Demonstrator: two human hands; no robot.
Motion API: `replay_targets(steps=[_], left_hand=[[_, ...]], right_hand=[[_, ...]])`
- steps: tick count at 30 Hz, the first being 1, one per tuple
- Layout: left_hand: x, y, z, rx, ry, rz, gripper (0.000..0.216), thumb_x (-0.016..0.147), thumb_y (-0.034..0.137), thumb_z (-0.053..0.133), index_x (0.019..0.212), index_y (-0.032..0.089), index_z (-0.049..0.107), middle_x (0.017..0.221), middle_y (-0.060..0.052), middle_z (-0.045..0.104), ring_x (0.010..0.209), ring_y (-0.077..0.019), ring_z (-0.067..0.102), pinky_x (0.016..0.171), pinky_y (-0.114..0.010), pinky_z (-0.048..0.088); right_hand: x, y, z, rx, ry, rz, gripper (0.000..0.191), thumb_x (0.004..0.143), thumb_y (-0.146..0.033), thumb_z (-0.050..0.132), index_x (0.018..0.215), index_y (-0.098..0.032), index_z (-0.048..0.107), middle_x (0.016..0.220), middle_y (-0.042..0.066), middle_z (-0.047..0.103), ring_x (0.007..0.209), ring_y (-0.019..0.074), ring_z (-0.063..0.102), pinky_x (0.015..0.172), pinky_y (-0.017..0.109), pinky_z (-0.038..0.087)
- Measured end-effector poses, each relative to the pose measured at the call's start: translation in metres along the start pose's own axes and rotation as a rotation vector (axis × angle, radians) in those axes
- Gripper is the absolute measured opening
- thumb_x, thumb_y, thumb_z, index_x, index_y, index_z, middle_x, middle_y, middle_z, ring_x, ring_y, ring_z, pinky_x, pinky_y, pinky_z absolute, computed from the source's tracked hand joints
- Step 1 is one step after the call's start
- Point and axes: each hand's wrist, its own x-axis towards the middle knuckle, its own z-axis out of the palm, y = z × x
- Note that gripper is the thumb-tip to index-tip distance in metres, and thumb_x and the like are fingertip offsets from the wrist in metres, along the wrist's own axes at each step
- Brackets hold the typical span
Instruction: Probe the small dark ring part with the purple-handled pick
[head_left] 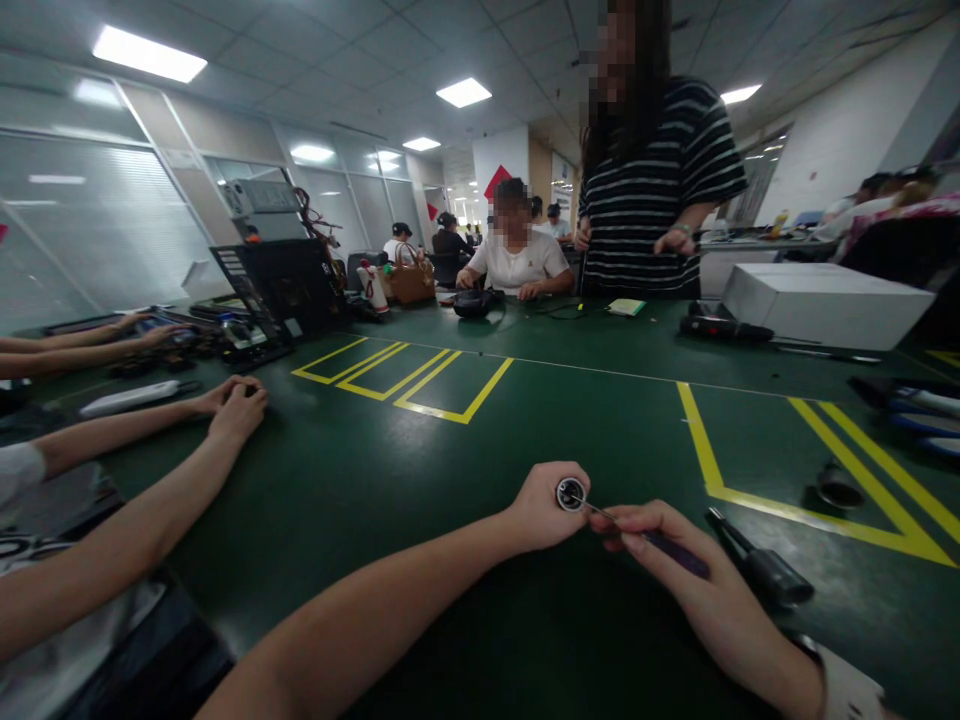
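My left hand (546,508) is wrapped round a small cylindrical part (571,494). Its open end faces me, with a pale rim and a dark inside; the rest is hidden in my fist. In my right hand (675,550) is a thin screwdriver (679,553) with a dark purple handle. The metal shaft points left, and its tip is at the cylinder's open end; whether it touches anything inside I cannot tell. Just right of my right hand lies a black part with a narrow neck and wider round end (765,565). Farther right stands a short dark hollow cylinder (838,487).
Yellow tape outlines (469,415) mark the green table (360,480). A white box (825,295) is at the back right beside a black device (724,325). Another person's hands (236,405) rest at left, near a black rack (281,285). A person in stripes (652,200) stands opposite.
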Motion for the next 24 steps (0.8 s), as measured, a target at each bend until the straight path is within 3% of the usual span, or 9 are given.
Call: replay_targets(steps=[8, 14, 24], left_hand=[[-0.001, 0.0, -0.002, 0.038, -0.008, 0.003, 0.016, 0.07, 0.023, 0.066, 0.069, 0.014, 0.052, 0.066, 0.003, 0.051, 0.06, -0.0091, 0.049, 0.056, -0.02, 0.04], [-0.001, 0.003, -0.001, 0.148, -0.021, 0.068, 0.01, 0.068, 0.016, 0.063, 0.068, 0.015, 0.054, 0.065, 0.003, 0.052, 0.059, -0.009, 0.048, 0.054, -0.02, 0.038], [-0.001, 0.003, -0.003, 0.118, -0.09, 0.076, 0.01, 0.067, 0.013, 0.063, 0.069, 0.014, 0.053, 0.066, 0.004, 0.051, 0.061, -0.0089, 0.049, 0.055, -0.02, 0.039]], right_hand=[[-0.003, 0.012, -0.007, 0.019, 0.048, -0.002, 0.019, 0.083, -0.037, 0.061, 0.088, -0.02, 0.069, 0.097, 0.008, 0.07, 0.091, 0.0248, 0.065, 0.081, 0.042, 0.051], [-0.003, 0.009, -0.006, -0.079, 0.055, 0.012, 0.021, 0.082, -0.039, 0.061, 0.09, -0.021, 0.069, 0.101, 0.008, 0.069, 0.092, 0.0249, 0.064, 0.084, 0.042, 0.05], [-0.002, 0.012, -0.01, 0.049, 0.015, 0.04, 0.016, 0.084, -0.035, 0.059, 0.085, -0.021, 0.067, 0.094, 0.006, 0.069, 0.09, 0.0241, 0.063, 0.081, 0.041, 0.047]])
